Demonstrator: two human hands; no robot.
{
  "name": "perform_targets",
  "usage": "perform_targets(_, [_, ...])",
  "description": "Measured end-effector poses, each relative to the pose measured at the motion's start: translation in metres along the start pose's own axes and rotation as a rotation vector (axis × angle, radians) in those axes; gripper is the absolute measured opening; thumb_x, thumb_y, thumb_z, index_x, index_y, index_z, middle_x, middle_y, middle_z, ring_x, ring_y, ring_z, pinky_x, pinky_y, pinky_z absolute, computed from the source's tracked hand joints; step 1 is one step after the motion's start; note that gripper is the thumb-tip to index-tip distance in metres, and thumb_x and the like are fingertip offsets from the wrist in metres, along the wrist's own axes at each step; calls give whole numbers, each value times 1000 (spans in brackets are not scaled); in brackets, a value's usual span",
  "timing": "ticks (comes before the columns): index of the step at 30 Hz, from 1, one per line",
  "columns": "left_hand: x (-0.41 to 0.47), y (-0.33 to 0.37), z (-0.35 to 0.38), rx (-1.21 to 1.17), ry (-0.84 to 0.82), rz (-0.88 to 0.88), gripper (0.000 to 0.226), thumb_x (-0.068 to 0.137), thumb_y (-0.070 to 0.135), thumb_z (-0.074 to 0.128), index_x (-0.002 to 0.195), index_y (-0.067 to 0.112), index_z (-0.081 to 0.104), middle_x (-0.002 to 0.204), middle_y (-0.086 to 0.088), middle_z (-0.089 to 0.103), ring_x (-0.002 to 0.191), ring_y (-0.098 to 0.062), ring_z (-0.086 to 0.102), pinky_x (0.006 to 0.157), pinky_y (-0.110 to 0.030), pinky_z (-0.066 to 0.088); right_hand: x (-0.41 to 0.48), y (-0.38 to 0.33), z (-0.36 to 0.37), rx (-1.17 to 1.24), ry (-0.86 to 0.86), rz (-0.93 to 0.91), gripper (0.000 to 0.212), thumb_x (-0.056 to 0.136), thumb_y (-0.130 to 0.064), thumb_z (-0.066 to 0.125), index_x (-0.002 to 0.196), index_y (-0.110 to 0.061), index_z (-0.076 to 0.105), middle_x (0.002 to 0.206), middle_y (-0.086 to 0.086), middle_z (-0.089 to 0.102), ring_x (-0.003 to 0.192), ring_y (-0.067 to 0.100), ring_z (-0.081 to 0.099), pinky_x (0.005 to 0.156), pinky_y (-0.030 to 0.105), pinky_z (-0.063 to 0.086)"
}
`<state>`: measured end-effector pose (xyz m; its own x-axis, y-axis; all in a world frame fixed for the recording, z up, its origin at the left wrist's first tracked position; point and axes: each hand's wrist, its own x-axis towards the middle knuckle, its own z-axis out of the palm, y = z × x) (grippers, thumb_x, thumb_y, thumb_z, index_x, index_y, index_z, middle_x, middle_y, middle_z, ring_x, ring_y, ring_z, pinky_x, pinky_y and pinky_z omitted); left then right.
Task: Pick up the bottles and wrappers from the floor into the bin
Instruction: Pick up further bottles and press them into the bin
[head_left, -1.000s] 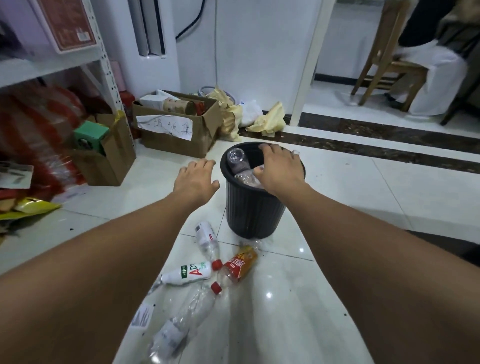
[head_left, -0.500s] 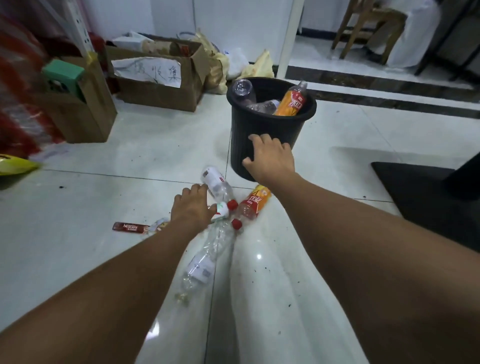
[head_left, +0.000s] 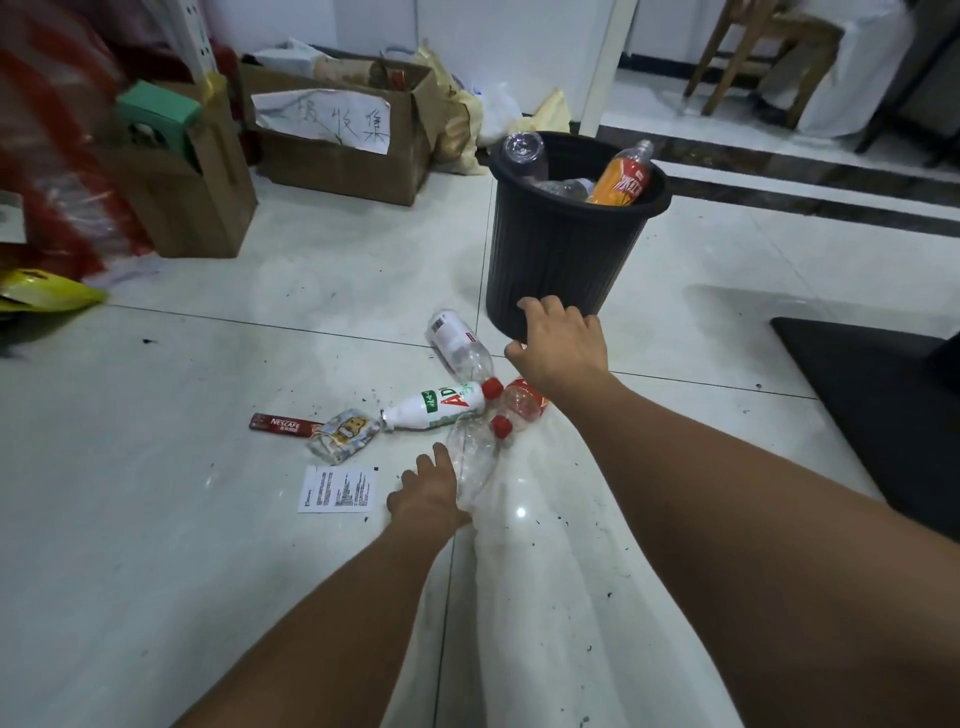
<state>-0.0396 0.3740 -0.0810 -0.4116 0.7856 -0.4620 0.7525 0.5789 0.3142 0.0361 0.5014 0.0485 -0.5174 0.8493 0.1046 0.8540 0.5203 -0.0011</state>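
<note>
A black ribbed bin (head_left: 561, 249) stands on the tiled floor with an orange bottle (head_left: 621, 176) and a clear bottle (head_left: 522, 150) sticking out of it. In front of it lie a clear white-labelled bottle (head_left: 457, 345), a white AD bottle (head_left: 439, 408), a red-capped orange-label bottle (head_left: 522, 402) and a crushed clear bottle (head_left: 475, 457). My right hand (head_left: 561, 348) hovers open over the orange-label bottle, hiding part of it. My left hand (head_left: 428, 493) touches the crushed bottle's left side and holds nothing. A red Nescafe stick (head_left: 283, 424), a clear snack wrapper (head_left: 345, 434) and a white sachet (head_left: 337, 488) lie to the left.
Two cardboard boxes (head_left: 337, 150) (head_left: 182, 197) stand at the back left beside yellow bags (head_left: 457, 130). A yellow packet (head_left: 47, 296) lies at the far left. A dark mat (head_left: 878, 410) covers the floor on the right. A wooden chair (head_left: 753, 47) stands behind.
My left hand has pulled back from the AD bottle to the crushed clear bottle. My right hand has shifted slightly over the orange-label bottle. The wrappers have come into view.
</note>
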Motion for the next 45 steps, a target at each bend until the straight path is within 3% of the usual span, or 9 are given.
perform_targets(3, [-2, -5, -4, -24, 66, 33, 68, 82, 25, 66, 134, 9, 25, 131, -11, 38, 120, -30, 43, 93, -41, 44, 0, -2, 5, -3, -10, -4, 53, 94, -38, 44, 143, -19, 34, 138, 6, 44, 122, 28, 45, 103, 41, 31])
perform_targets(11, [-5, -35, -63, -86, 272, 178, 53, 76, 24, 66, 119, 12, 37, 119, -8, 46, 109, -28, 48, 80, -39, 43, -11, -1, 29, -15, -34, 26, 52, 94, -32, 48, 142, -16, 34, 134, 7, 45, 120, 28, 46, 100, 40, 33])
perform_targets(18, [-5, -98, -155, -96, 498, 71, 56, 76, 20, 67, 123, 11, 37, 119, -13, 46, 109, -33, 48, 83, -44, 44, -28, -62, 55, 6, -147, -175, 49, 94, -32, 47, 139, -16, 36, 137, 8, 43, 125, 28, 42, 99, 40, 33])
perform_targets(24, [-9, -137, -154, -61, 576, -48, 58, 76, 18, 66, 125, 11, 37, 124, -13, 43, 113, -34, 44, 83, -44, 41, -48, -138, 101, 115, -379, -351, 43, 94, -25, 50, 134, -15, 43, 132, 9, 50, 122, 26, 46, 93, 35, 39])
perform_targets(29, [2, -134, -130, -52, 572, 3, 62, 77, 20, 64, 130, 11, 35, 123, -12, 44, 112, -32, 44, 82, -44, 43, -59, -175, 139, 197, -459, -252, 43, 93, -23, 54, 133, -10, 43, 135, 10, 45, 125, 26, 42, 100, 37, 34])
perform_targets(34, [20, -123, -119, -72, 560, 10, 62, 78, 22, 63, 132, 12, 33, 124, -9, 43, 115, -30, 43, 83, -43, 41, -55, -192, 157, 199, -463, -221, 64, 88, -25, 64, 140, -7, 31, 142, 10, 33, 129, 27, 33, 98, 35, 33])
perform_targets(39, [24, -123, -120, -85, 605, 5, 62, 79, 20, 62, 133, 12, 33, 125, -10, 43, 115, -31, 43, 85, -44, 42, -51, -195, 162, 224, -494, -175, 40, 89, -16, 61, 126, -8, 48, 130, 11, 48, 126, 29, 39, 99, 32, 34])
perform_targets(42, [21, -126, -122, -67, 617, -10, 61, 79, 20, 63, 132, 12, 33, 125, -10, 43, 114, -31, 43, 84, -44, 41, -54, -191, 156, 268, -553, -215, 27, 90, -16, 58, 117, -11, 56, 122, 9, 55, 115, 28, 54, 89, 30, 38])
perform_targets(45, [19, -124, -130, -68, 676, -9, 63, 78, 19, 62, 134, 12, 33, 125, -10, 43, 114, -31, 43, 83, -44, 42, -44, -179, 137, 314, -505, -179, 25, 92, -20, 54, 115, -11, 58, 120, 9, 58, 111, 27, 57, 83, 29, 41])
